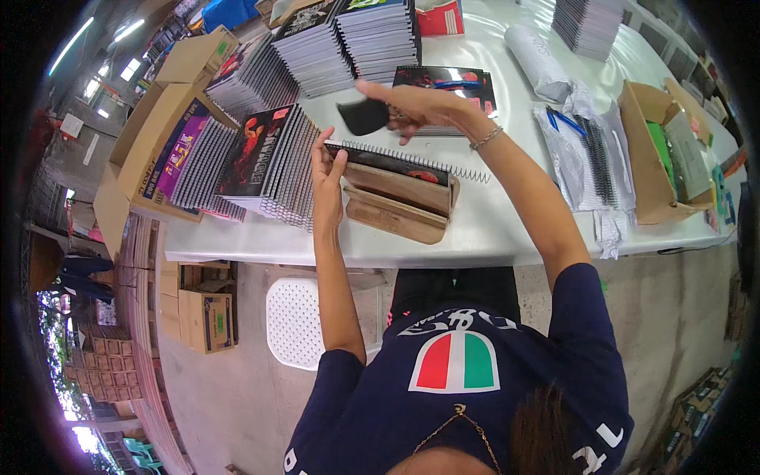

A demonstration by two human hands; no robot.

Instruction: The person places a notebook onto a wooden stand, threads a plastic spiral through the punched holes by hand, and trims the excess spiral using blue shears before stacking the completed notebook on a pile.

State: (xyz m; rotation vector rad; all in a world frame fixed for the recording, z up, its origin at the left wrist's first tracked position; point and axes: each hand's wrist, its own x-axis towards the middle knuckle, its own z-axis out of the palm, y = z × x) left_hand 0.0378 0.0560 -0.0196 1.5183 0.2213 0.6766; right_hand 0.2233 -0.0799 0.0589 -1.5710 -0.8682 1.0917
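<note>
Your left hand [326, 170] stands at the left end of a spiral notebook [392, 162], fingers nearly straight and pressed against its edge, thumb on the near side, steadying it more than gripping it. The notebook rests tilted on a wooden stand [396, 207] close to the front edge of the white table [491, 229], its wire coil [443, 164] running out past the right end. Your right hand [416, 107] is raised just behind it, fingers pinched on a small black piece [364, 116] that is blurred, so you cannot tell what it is.

Just left of the stand lean rows of notebooks [265, 158] with dark, red-printed covers, and beside them an open brown carton [150, 150] at the left edge holds purple-covered ones. More stacks [348, 39] stand along the far edge. Toward the right edge lie clear bags of black coils [590, 158] and another brown carton [657, 154] with a green sheet inside
</note>
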